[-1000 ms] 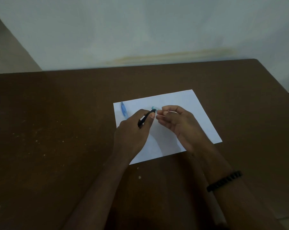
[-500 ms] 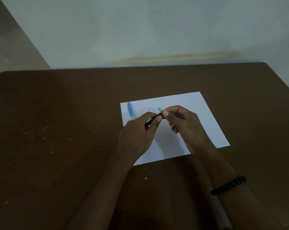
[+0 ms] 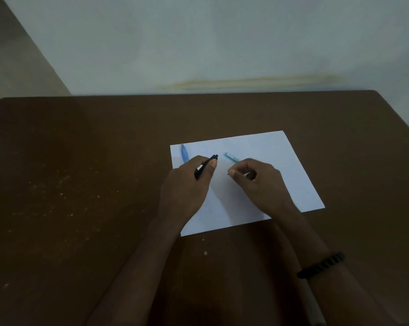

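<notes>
A white sheet of paper (image 3: 269, 156) lies on the brown table (image 3: 81, 184). My left hand (image 3: 187, 191) grips a black pen part (image 3: 207, 165), whose end sticks out past my thumb. My right hand (image 3: 260, 182) pinches a thin teal pen piece (image 3: 231, 158) that points up and to the left over the paper. A gap of bare paper separates the two pieces. A translucent blue pen part (image 3: 184, 152) lies on the paper's far left corner, partly hidden behind my left hand.
A pale wall (image 3: 222, 43) rises just behind the table's far edge. Light specks dot the table's left side (image 3: 57, 194). A black bead bracelet (image 3: 321, 265) circles my right wrist.
My hands were joined at the pen half a second ago; now they have drawn apart, the black part staying in my left hand and the teal piece in my right.
</notes>
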